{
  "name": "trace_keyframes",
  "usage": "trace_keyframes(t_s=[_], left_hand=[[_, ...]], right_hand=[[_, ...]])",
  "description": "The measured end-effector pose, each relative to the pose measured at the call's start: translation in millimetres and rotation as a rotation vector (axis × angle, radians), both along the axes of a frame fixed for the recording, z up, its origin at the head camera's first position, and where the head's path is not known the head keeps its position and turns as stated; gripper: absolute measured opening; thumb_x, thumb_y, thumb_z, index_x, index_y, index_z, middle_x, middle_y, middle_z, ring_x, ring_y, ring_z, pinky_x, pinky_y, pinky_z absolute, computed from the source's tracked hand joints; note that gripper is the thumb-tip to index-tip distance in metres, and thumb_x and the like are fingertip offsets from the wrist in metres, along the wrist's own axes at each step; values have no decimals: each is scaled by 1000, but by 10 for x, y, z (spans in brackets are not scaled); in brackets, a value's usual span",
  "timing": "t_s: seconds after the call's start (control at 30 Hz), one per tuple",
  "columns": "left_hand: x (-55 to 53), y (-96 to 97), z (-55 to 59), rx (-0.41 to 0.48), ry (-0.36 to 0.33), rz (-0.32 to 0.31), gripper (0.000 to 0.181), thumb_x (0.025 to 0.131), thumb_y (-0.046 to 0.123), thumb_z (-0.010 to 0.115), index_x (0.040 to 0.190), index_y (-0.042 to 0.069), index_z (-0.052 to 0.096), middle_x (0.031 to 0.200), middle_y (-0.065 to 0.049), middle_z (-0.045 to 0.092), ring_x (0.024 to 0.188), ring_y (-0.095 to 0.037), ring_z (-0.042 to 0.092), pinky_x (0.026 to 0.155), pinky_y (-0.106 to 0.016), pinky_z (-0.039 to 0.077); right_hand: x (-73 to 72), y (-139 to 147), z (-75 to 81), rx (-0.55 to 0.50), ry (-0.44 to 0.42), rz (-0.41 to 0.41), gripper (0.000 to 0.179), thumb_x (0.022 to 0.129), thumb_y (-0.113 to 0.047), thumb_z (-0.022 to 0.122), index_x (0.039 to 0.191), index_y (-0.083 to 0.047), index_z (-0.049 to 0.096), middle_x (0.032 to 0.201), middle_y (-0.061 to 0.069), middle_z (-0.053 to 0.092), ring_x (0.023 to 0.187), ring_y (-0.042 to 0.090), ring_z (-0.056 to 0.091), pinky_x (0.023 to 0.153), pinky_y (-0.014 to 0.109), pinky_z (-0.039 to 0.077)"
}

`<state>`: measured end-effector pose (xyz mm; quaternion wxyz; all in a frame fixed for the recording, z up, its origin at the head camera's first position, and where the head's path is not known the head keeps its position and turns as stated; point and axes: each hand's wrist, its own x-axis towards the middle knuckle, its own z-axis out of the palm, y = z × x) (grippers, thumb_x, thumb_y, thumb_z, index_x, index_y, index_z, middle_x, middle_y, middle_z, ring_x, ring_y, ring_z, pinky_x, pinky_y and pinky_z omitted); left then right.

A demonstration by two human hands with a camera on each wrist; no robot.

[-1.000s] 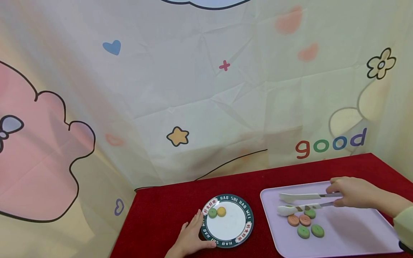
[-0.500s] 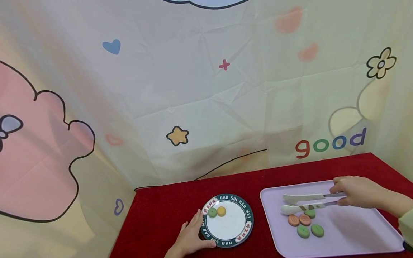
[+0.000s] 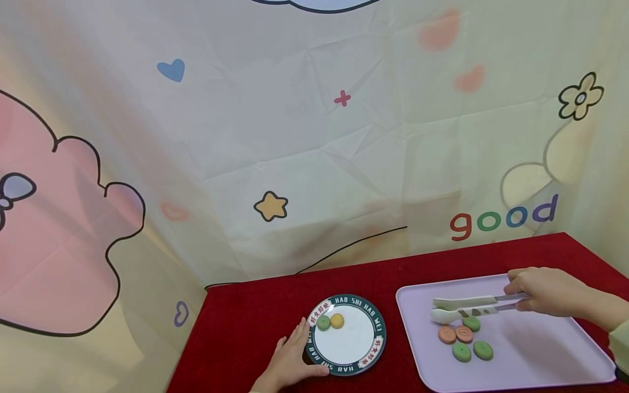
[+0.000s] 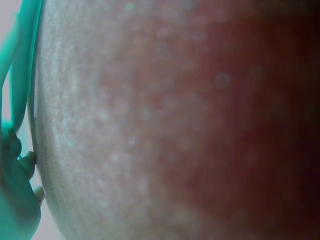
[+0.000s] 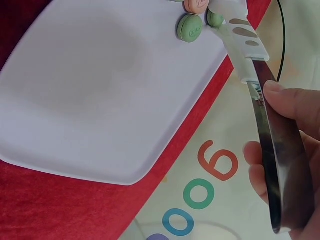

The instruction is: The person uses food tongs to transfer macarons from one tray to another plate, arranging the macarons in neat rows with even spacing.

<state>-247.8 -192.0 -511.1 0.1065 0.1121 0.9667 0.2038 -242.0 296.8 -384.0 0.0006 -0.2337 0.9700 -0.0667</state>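
My right hand grips a pair of tongs with white tips and metal arms. In the right wrist view, thumb and fingers press the metal arms from both sides. The tips hover over the lilac tray, by a green cookie they partly cover. Two orange cookies and two more green ones lie just nearer. My left hand rests with extended fingers and thumb at the left rim of a round plate. A green cookie and a yellow one lie on it.
A red cloth covers the table, its far edge meeting a printed fabric backdrop. The tray has a low raised rim and stands to the right of the plate. The left wrist view is mostly blurred.
The tongs have shifted slightly right with my right hand, and their tips have drawn closer together. My left hand, the plate and the cookies have stayed in place.
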Motion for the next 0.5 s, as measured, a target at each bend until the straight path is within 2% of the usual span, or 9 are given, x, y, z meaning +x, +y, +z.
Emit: trace_keyframes(t_s=[0.13,0.5], left_hand=[[3,-3,7,4,-4,-2,112,58,72,59,141,8,20,147,-10,20,133,-29,22,99,-62,19],[7,-2,9,3,-2,-5,111,58,72,59,141,8,21,147,-10,20,133,-29,22,99,-61,19]], right_hand=[[1,11,3,13,26,16,26,61,-23,77,84,-12,72,83,-2,60,72,10,55,58,31,52],[11,24,11,37,84,35,27,61,-24,78,84,-13,72,87,0,62,74,15,58,60,34,52]])
